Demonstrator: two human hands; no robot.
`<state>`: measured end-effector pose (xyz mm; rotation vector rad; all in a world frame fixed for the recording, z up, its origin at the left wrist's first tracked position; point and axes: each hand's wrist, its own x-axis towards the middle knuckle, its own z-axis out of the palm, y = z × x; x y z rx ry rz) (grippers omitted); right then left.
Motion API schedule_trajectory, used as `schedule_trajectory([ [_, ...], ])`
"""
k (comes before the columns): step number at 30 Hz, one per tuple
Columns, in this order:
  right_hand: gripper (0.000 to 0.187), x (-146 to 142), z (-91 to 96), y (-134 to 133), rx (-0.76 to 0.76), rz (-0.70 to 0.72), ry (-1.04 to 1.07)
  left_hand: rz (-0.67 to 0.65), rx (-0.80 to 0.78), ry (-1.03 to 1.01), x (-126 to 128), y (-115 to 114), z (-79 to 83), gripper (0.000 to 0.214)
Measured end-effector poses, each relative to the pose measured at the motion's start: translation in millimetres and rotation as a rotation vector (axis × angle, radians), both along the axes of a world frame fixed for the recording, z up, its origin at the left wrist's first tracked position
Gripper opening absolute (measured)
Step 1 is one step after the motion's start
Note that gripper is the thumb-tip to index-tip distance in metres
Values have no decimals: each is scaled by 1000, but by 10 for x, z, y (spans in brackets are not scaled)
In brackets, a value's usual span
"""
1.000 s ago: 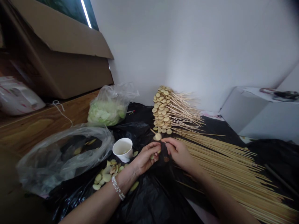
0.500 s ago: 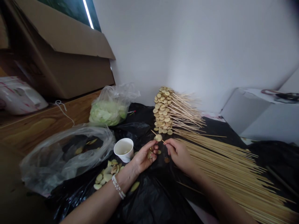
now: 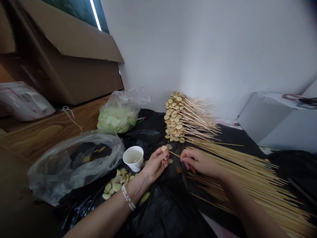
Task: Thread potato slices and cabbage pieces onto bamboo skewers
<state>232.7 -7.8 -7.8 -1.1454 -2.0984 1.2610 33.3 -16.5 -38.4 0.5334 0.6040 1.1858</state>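
My left hand (image 3: 158, 162), with a beaded bracelet at the wrist, pinches a pale round potato slice (image 3: 164, 148) between thumb and fingertips. A thin wooden skewer (image 3: 175, 154) runs from that slice to my right hand (image 3: 195, 161), whose fingers are closed on its other end. Whether the point goes through the slice is hidden by the left fingers. Just behind them shows another slice (image 3: 169, 146). Loose slices (image 3: 116, 183) lie in a heap left of my left forearm. Farther back, skewered slices (image 3: 174, 115) are stacked with their sticks pointing right.
Many bare skewers (image 3: 237, 172) lie under and beside my right forearm. A white cup (image 3: 133, 158) stands on the black plastic sheet (image 3: 160, 205). On the left are an open clear bag (image 3: 47, 175), a bag of pale green vegetable (image 3: 116, 119) and a cardboard box (image 3: 81, 76).
My right hand has moved right along the skewer, away from the left. My left fingers now pinch a slice at the skewer's far end, where the stick's tip stood out beyond a slice before.
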Motion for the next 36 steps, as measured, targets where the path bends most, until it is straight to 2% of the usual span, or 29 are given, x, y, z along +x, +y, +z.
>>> schedule_trajectory([
  [1,16,98,39,17,-105,32,9,-18,7,-2,1,-1,4,31],
  [3,18,292,108,51,-223,81,-1,-27,2,-22,-8,4,12,30],
  [6,23,483,154,99,-291,41,7,15,-14,-70,-42,18,19,29],
  [9,24,470,83,132,-304,-40,52,-38,-39,-77,-64,18,25,23],
  [12,21,331,-88,163,-218,-93,57,-130,-85,-106,-68,4,38,15],
  [17,15,172,-291,206,61,-130,-157,-219,-113,-179,-103,-39,131,8],
  [20,16,162,-289,216,184,-143,-256,-269,-99,-182,-130,-83,264,3],
  [24,17,174,-289,235,277,-131,-325,-326,-54,-135,-126,-142,497,11],
  [27,16,183,-339,259,310,-126,-339,-355,-97,-87,-114,-190,685,18],
  [30,17,188,-386,271,321,-124,-335,-319,-106,-50,-165,-273,906,21],
  [32,18,189,-396,269,326,-121,-335,-237,-54,-10,-272,-360,1060,21],
  [34,19,186,-393,262,327,-119,-341,-95,29,40,-446,-471,1175,18],
  [36,20,184,-391,258,323,-121,-337,90,92,82,-667,-593,1204,16],
])
